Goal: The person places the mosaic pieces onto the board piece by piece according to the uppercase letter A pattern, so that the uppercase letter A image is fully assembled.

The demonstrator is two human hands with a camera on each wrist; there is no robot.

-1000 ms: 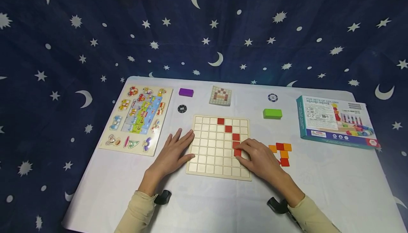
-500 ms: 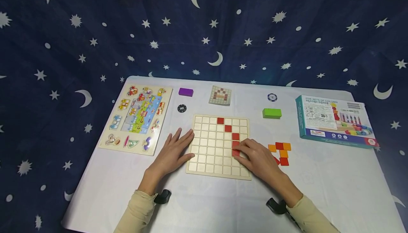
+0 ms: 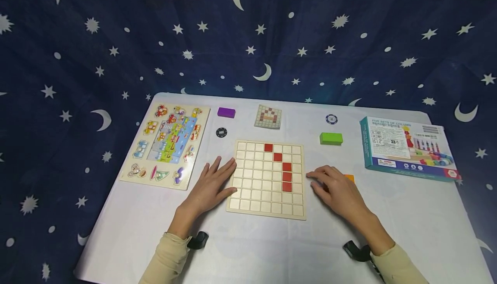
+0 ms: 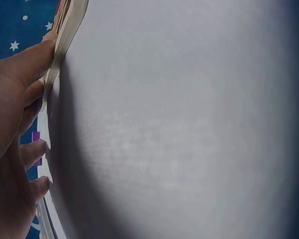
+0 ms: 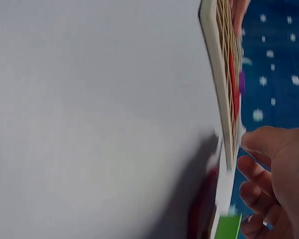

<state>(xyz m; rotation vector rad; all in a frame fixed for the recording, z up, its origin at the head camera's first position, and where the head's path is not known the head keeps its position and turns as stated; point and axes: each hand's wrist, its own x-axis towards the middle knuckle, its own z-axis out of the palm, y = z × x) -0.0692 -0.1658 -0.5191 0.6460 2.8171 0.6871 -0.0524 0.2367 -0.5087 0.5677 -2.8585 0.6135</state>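
Note:
A wooden grid board (image 3: pixel 252 214) lies in the middle of the table, with several red square tiles (image 3: pixel 287 176) running down its right half. My left hand (image 3: pixel 207 191) rests against the board's left edge, fingers spread; the left wrist view shows its thumb touching the rim. Just off the right edge of the board is my right hand (image 3: pixel 343 193), its fingers loosely bent and nothing seen between them. It covers most of the loose tiles; one orange tile (image 3: pixel 350 178) peeks out behind it. Behind the board lies a small pattern card (image 3: pixel 268 116) with a pink and orange design on a grid.
On the left lies a picture puzzle board (image 3: pixel 130 174). Near the back are a purple block (image 3: pixel 226 112), a black chip (image 3: pixel 221 132), a blue-and-white chip (image 3: pixel 331 119) and a green block (image 3: pixel 331 138). A cardboard box (image 3: pixel 407 148) sits at the right.
My right hand has let go of the lowest red tile, now seated in its cell, and moved right off the board over the loose tiles. My left hand has stayed put.

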